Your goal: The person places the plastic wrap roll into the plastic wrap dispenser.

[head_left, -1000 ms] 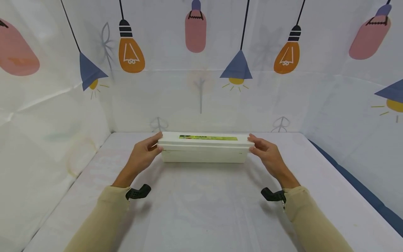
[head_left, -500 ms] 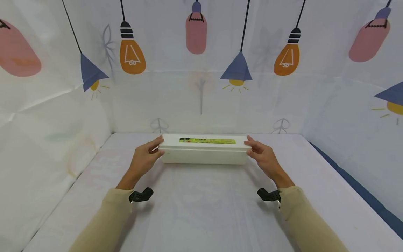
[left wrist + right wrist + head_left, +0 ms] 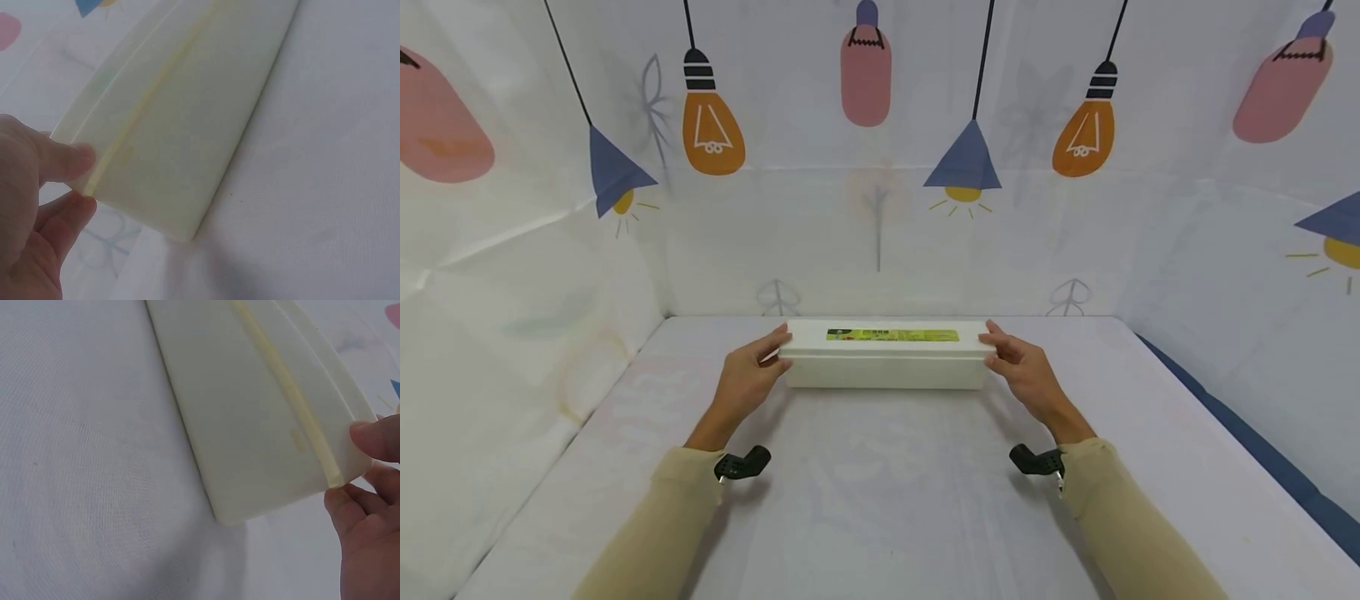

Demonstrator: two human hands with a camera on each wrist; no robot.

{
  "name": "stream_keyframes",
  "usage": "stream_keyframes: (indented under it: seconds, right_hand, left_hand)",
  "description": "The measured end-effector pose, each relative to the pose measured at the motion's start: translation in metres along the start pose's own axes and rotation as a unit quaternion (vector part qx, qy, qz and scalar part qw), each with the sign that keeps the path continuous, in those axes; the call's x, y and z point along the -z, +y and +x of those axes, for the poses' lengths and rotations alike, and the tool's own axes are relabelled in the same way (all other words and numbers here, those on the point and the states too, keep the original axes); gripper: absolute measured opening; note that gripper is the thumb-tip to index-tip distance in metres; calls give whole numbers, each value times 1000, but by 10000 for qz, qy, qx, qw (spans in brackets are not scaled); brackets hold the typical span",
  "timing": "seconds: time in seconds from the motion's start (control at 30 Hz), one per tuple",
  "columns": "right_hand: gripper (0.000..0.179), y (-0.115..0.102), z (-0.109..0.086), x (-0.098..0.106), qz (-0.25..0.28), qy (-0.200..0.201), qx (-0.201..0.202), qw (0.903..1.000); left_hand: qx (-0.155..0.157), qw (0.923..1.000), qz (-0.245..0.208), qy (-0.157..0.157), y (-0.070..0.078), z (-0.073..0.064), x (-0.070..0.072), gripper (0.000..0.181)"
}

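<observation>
A long white plastic box [image 3: 883, 374] stands on the white-covered table, lengthwise across the head view. Its white lid [image 3: 805, 333] lies on top, with a yellow-green printed label [image 3: 892, 335] along the middle. My left hand [image 3: 747, 379] holds the lid's left end between thumb and fingers, and my right hand [image 3: 1026, 379] does the same at the right end. In the left wrist view, the thumb [image 3: 75, 164] lies against the lid's front by a yellowish seam. On the other side, the right thumb [image 3: 372, 437] also touches the lid near its corner. The box's inside is hidden.
Behind the table hangs a white cloth wall [image 3: 880, 233] printed with lamps and bulbs. Another white cloth [image 3: 497, 333] borders the left side. A dark blue strip [image 3: 1247, 433] runs along the right edge. Black camera mounts [image 3: 743, 462] sit at both wrists.
The lid has come down level onto the box; earlier it sat higher, and its right end stuck out past the box. Both hands have moved slightly inward with it.
</observation>
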State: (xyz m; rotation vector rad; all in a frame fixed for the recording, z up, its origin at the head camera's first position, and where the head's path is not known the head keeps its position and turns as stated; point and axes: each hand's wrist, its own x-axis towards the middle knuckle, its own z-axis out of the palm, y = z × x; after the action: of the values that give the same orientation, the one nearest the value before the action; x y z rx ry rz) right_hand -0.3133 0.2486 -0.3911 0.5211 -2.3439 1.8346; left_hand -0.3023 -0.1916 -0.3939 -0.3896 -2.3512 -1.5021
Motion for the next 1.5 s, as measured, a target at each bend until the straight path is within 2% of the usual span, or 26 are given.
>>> stream_keyframes:
  seconds: [0.1, 0.37, 0.63, 0.93, 1.3, 1.5]
  right_hand:
    - [39, 2, 2, -1, -31, 1, -87, 10000]
    - [39, 3, 2, -3, -174, 13, -210, 9996]
    - [39, 2, 4, -3, -292, 30, -114, 9995]
    - [40, 3, 4, -4, -438, -6, -297, 9986]
    - [52, 6, 5, -2, -695, 39, -419, 9967]
    - [53, 7, 4, -1, -720, -14, -473, 9963]
  left_hand:
    - [84, 10000, 35, 7, 0, 0, -1, 49]
    - [13, 9998, 190, 50, -3, 0, -2, 48]
    - [60, 9999, 134, 37, -4, 0, -2, 47]
    - [223, 9982, 552, -50, -8, 1, -1, 44]
    - [250, 9967, 771, -3, -4, -1, -2, 44]
    - [427, 9962, 760, 9, 0, 0, -1, 44]
